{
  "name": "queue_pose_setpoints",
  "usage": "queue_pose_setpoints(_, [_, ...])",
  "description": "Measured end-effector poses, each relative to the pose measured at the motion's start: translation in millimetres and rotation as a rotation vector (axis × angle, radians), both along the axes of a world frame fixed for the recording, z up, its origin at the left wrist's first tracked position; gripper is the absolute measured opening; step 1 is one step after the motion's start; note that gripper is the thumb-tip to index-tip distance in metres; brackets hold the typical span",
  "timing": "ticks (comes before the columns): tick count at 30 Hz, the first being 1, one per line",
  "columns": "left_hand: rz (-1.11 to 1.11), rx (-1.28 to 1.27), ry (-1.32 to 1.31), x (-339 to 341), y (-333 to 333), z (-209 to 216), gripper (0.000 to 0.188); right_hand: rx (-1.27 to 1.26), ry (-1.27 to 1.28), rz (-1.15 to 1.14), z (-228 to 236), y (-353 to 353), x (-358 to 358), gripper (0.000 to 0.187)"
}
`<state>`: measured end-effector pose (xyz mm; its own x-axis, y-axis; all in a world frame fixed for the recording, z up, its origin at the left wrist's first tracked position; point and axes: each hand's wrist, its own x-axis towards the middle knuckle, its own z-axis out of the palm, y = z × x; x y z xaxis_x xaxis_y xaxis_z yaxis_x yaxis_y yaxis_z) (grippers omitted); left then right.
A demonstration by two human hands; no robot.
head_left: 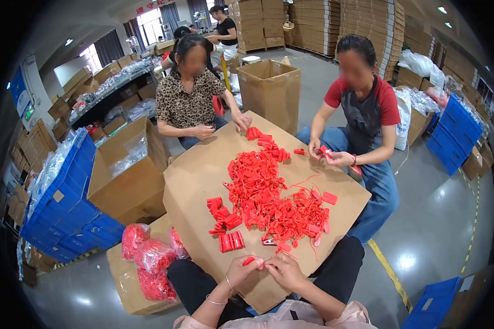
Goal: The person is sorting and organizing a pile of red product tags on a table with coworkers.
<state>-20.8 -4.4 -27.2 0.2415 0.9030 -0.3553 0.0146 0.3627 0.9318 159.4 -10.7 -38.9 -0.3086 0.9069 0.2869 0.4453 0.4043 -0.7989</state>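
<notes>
Close to the cardboard's near edge, my left hand point(241, 272) is closed on a small red plastic piece point(249, 261). My right hand point(286, 272) meets it fingertip to fingertip, pinching what looks like a thin red cord; the fingers partly hide it. Just beyond my hands lies a tangled heap of red corded pieces point(256, 189), with a small metal clip point(269, 242) at its near edge. Left of the heap, a neat row of red pieces point(231, 241) lies side by side, and a looser group of red pieces point(218, 211) is beyond it.
A brown cardboard sheet point(195, 181) forms the work surface. Two people sit across it, one point(192, 93) at far left, another point(362, 109) at right handling a red piece. Bagged red pieces point(153, 256) rest on a box at left. Blue crates point(66, 214) and an open carton point(129, 181) stand beyond.
</notes>
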Motion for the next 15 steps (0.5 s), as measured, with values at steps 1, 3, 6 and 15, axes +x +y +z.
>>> queue_pose_setpoints(1, [-0.01, 0.031, -0.005, -0.8, -3.7, -4.9, 0.018, 0.011, -0.008, -0.001, -3.2, -1.5, -1.5, 0.012])
queue_pose_setpoints(3, [-0.026, 0.045, 0.024, -4.1, -9.9, -19.2, 0.017, 0.022, -0.02, -0.003, -6.2, -4.9, -2.7, 0.011])
queue_pose_setpoints(6, [-0.052, 0.04, 0.075, -8.0, -14.5, -25.3, 0.014, 0.013, -0.018, -0.017, -9.1, -8.4, -2.2, 0.01])
queue_pose_setpoints(15, [-0.034, 0.013, 0.113, -15.8, -23.5, -36.7, 0.013, -0.008, -0.036, 0.028, -14.7, -13.8, -2.9, 0.01])
